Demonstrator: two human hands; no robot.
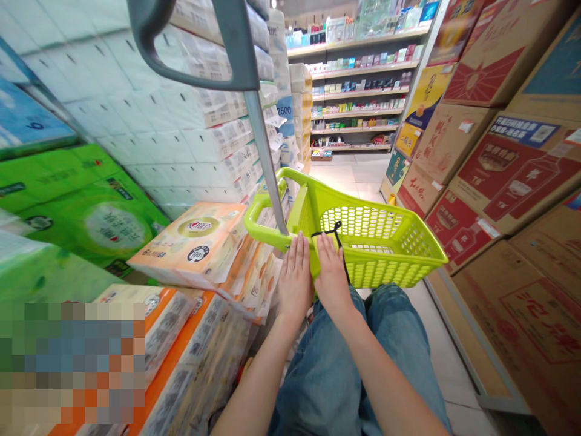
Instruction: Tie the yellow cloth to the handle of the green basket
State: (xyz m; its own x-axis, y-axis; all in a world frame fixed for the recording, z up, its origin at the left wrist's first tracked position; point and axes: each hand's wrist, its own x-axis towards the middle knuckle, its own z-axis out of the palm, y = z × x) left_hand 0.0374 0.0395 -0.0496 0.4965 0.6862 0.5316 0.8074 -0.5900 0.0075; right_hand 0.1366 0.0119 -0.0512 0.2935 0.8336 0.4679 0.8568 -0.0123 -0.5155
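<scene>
A lime-green shopping basket [390, 260] with perforated walls stands before my knees. From its near end a metal pole [264, 151] rises to a grey handle [195, 75]. My left hand [294, 275] lies flat on the basket's rim beside the foot of the pole, fingers stretched out and holding nothing. Just right of it, my right hand [331, 269] holds a yellow cloth [334, 235] with black edging against the rim. Its fingers are close together over the cloth, and the thumb is hidden. A black loop sticks up from the cloth.
Tissue packs in orange wrap [195, 242] and green wrap [91, 212] are stacked at left, beneath tall piles of white paper packs [172, 139]. Cardboard cartons [503, 175] wall the right side. Tiled floor [354, 172] leads to stocked shelves [363, 79] ahead.
</scene>
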